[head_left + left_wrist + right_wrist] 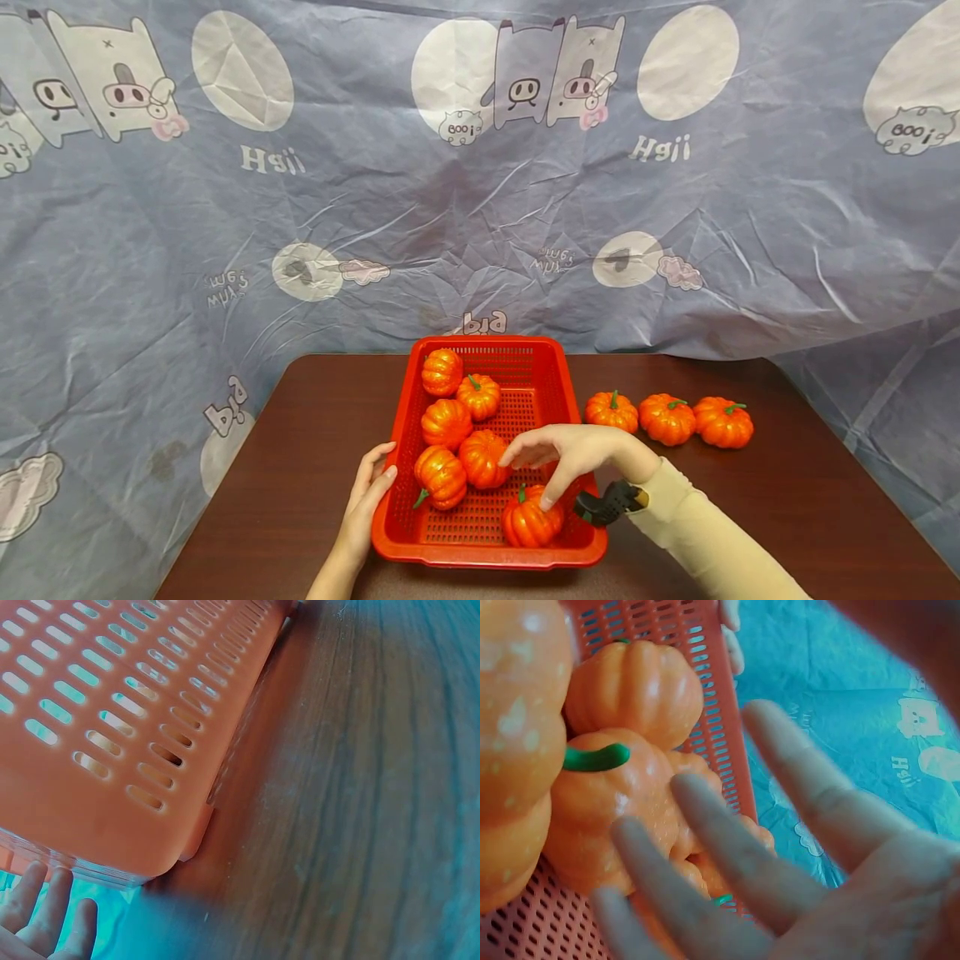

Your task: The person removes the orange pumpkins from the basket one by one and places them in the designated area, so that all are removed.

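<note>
- The right hand point(583, 448) is above the near right corner of the basket point(487, 556), fingers spread and loosely bent, gripping nothing.
- The near pumpkin point(529, 525) lies inside that corner, just below the thumb and fingers; whether the thumb touches it I cannot tell.
- The left hand point(363, 497) rests against the basket's left side, fingers fairly straight.
- Five other pumpkins point(447, 424) sit along the basket's left half, near to far.
- Three pumpkins in a row point(667, 419) stand on the table point(322, 433) to the right, with the basket's right wall between them and those inside.
</note>
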Available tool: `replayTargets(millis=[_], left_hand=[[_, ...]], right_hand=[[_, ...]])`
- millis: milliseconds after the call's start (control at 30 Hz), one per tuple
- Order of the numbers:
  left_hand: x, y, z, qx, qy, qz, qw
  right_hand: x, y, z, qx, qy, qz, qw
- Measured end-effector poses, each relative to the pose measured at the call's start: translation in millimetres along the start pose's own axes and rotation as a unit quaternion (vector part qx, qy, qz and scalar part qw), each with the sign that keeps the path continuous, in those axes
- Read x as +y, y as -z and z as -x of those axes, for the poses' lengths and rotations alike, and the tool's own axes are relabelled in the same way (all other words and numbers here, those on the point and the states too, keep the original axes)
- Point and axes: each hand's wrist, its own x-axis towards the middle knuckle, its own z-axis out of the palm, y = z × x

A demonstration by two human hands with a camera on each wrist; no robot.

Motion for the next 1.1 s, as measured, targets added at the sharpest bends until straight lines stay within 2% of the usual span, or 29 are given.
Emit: replayTargets(millis=[367,733,900,1100], left_hand=[[0.7,2.3,0.3,-0.020,-0.007,0.002,0.9998],[1.5,-0.2,-0.1,-0.003,0.006,-0.003,1.0000],[2.0,-0.4,0.0,-0.001,0.008,-0.007,0.9999],[1.5,-0.5,0.0,-0.001,0.004,-0.004,1.0000]], right_hand=[[7,-2,-7.4,-0.047,-0.044,0.012,0.9979],[4,-9,-10.1,-0.039,-0.081,0.005,0.9960],[4,-13,-10.9,-0.038,-0.078,0.025,0.9959],[5,-13,-11.2,-0.020,-0.078,0.091,0.9926]])
